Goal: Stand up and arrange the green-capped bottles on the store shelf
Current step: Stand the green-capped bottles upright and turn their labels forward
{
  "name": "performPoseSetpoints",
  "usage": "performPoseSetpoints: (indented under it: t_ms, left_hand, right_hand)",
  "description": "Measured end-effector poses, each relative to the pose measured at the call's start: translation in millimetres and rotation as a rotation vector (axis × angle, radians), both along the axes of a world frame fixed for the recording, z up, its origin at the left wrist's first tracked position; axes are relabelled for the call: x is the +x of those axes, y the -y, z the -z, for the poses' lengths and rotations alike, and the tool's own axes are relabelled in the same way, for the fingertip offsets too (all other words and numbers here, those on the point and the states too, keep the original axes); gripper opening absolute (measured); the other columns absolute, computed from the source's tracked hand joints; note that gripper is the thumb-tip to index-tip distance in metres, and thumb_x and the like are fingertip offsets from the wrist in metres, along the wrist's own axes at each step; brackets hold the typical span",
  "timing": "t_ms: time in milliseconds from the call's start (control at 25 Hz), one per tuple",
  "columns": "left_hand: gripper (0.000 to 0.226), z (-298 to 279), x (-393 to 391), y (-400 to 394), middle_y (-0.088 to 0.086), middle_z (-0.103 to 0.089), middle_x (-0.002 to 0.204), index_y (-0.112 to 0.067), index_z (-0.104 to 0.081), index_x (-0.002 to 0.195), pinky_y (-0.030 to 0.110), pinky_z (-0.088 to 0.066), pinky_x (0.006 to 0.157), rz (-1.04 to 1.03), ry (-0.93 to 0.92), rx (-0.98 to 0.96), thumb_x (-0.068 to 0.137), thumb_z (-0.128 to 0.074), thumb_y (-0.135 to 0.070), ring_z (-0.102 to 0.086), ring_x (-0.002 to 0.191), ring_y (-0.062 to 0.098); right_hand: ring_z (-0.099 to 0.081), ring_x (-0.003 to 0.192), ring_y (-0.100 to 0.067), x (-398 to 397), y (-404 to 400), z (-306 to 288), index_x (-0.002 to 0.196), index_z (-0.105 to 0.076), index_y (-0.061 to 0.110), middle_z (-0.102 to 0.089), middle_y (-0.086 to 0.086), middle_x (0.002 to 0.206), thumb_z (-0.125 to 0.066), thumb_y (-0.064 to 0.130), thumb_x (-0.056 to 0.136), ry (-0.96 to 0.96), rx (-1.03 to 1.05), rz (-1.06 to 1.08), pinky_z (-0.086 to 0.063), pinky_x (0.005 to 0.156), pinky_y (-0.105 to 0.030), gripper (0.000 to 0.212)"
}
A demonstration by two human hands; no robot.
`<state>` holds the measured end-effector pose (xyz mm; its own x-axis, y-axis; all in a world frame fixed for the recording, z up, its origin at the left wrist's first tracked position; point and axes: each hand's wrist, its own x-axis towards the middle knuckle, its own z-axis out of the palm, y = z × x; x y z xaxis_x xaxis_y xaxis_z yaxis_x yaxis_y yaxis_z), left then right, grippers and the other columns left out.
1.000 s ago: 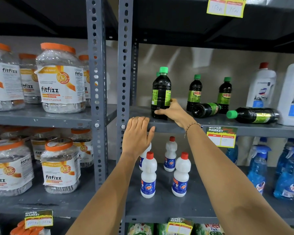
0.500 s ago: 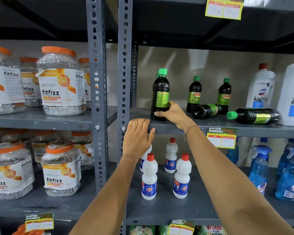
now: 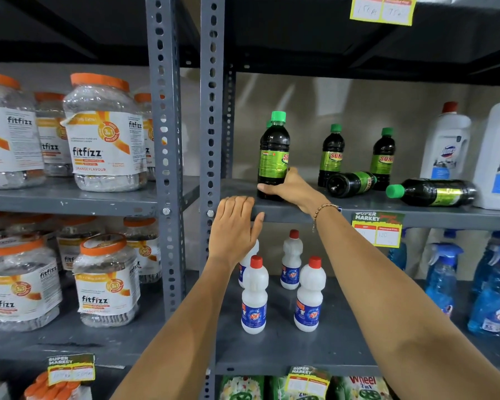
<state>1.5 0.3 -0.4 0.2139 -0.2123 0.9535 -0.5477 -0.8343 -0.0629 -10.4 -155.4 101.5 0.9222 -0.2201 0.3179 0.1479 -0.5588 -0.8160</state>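
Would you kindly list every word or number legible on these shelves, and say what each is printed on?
"fitfizz", "ORANGE FLAVOUR": clear orange-lidded plastic jar.
"SUN", cut off: green label of dark green-capped bottle held by right hand.
"SUPER MARKET", "120": yellow shelf price tag.
"Rin", apparently: white red-capped bottle.
"Wheel 2in1": green packet.
Top yellow tag: handwriting unreadable.

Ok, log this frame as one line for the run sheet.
right hand: gripping upright front bottle low | left hand: flat on shelf edge | two lying bottles to stand
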Motion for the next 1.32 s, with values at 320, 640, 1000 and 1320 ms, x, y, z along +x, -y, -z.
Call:
performPoseSetpoints:
  t_ms: [320,640,1000,1320]
  left_hand:
    - [0.043,0.7,-0.7,-0.5,0.007,-0.064,0.105,-0.008,-0.06,0.11,0.036,-0.042,0.095,0.004,-0.016,0.008,0.096,-0.037,-0.041,-0.058,0.099,0.025]
    - [0.042,0.8,-0.3,-0.8,0.007,-0.064,0.104,-0.008,-0.06,0.11,0.036,-0.039,0.096,0.008,-0.016,0.006,0.096,-0.036,-0.041,-0.058,0.098,0.025]
    - [0.042,1.4,1.0,0.8,0.006,-0.065,0.105,-0.009,-0.061,0.109,0.036,-0.042,0.095,0.008,-0.012,0.005,0.095,-0.037,-0.041,-0.059,0.098,0.024]
    - [0.038,-16.6,-14.5,12.3,0.007,-0.061,0.086,-0.01,-0.057,0.087,0.037,-0.045,0.077,-0.081,-0.12,-0.023,0.096,-0.034,-0.039,-0.056,0.078,0.025]
  right_hand:
    - [-0.032,0.136,-0.021,-1.4,-6.4,1.6,0.148,-0.01,0.006,-0.031,-0.007,0.143,-0.081,0.042,0.069,0.013,-0.126,0.066,-0.03,0.115,-0.039,0.112]
    - [-0.035,0.135,-0.023,-2.4,-5.4,2.0,0.142,-0.016,0.004,-0.033,-0.01,0.141,-0.083,0.04,0.068,0.058,-0.083,0.08,-0.034,0.112,-0.039,0.105]
    - [-0.052,0.12,-0.023,-2.5,1.5,3.3,0.128,-0.038,0.01,-0.056,-0.008,0.128,-0.081,0.024,0.073,0.051,-0.055,0.052,-0.042,0.099,-0.034,0.071]
    - [-0.052,0.117,-0.023,-9.1,-0.4,1.7,0.124,-0.04,0.008,-0.057,-0.008,0.126,-0.081,0.025,0.074,0.053,-0.052,0.062,-0.041,0.09,-0.029,0.067]
